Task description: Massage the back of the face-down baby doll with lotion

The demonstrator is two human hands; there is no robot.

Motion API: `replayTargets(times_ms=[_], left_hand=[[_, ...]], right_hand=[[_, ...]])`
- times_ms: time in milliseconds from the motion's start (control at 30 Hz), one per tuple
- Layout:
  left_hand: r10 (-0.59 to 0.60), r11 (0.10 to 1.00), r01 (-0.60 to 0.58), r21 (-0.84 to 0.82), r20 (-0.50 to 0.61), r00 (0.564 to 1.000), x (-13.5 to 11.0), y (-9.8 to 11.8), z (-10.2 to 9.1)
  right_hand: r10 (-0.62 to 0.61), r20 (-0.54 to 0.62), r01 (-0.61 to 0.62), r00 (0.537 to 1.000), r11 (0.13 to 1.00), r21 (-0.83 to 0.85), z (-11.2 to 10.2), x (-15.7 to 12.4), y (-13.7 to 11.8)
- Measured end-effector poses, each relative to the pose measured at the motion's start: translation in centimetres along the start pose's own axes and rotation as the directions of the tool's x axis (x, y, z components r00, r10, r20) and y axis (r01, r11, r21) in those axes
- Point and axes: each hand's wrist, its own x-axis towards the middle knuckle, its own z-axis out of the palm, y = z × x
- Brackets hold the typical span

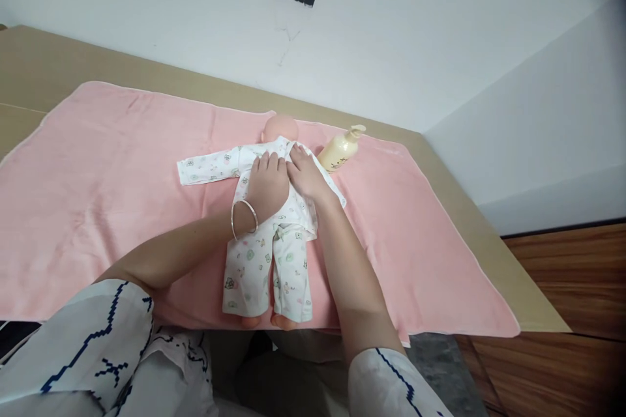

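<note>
A baby doll (280, 128) lies on a pink blanket, head toward the wall and feet toward me. It wears a white patterned top (212, 168) and matching trousers (249, 270). One sleeve stretches out to the left; the other is partly hidden by my right arm. My left hand (268, 186) rests flat on the chest of the top, fingers extended, a bangle (244, 218) at the wrist. Beside it my right hand (307, 172) lies on the top near the collar, fingers stretched out. Neither hand visibly grips anything.
The pink blanket (415, 247) covers much of a wooden table (161, 75) that stands against a white wall. A pale yellow pump bottle (338, 150) sits on the blanket right of the doll. Wood-grain cabinets (572, 273) are at the lower right.
</note>
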Motion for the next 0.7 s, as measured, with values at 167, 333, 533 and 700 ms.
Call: replayTargets(times_ms=[167,333,533,700], left_hand=[[-0.015,0.998,0.019,-0.058,0.055,0.998,0.5,-0.1,-0.8],[-0.058,0.99,0.072,-0.12,0.113,0.992,2.2,-2.6,-0.5],[-0.084,0.984,0.089,-0.153,0.038,0.996,3.3,-5.1,0.5],[-0.081,0.986,0.078,-0.146,-0.019,0.997,3.0,-5.0,1.3]], right_hand=[[0.043,-0.002,-0.043,0.999,0.999,-0.008,0.7,0.0,0.0],[0.1,-0.055,-0.109,0.993,0.977,-0.183,0.1,-1.3,-4.1],[0.156,-0.102,-0.177,0.983,0.952,-0.25,0.5,-2.0,-6.5],[0.103,-0.107,-0.111,0.989,0.991,-0.071,1.1,-0.5,-2.5]])
